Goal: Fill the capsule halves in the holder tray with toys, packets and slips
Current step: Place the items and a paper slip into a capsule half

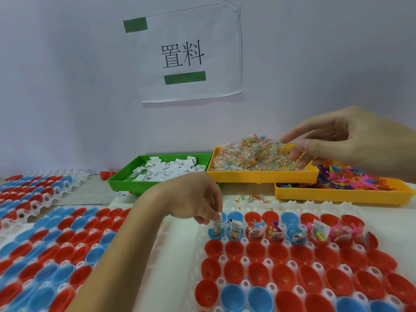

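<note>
The white holder tray (180,248) in front of me carries rows of red and blue capsule halves (256,251). The halves of its far row hold toys, packets and slips. My left hand (198,197) pinches a white slip (218,218) with a clear packet over the leftmost blue half (215,233) of that row. My right hand (351,140) hovers over the yellow tray of bead packets (252,158), fingers spread and reaching down into the pile. A green tray (126,181) holds paper slips (171,168). A second yellow tray (337,194) holds colourful plastic toys (351,179).
Two more holder trays of red and blue halves lie at the left (45,251) and far left (29,192). A few loose packets (252,198) lie between the trays. A paper sign (189,52) hangs on the wall behind.
</note>
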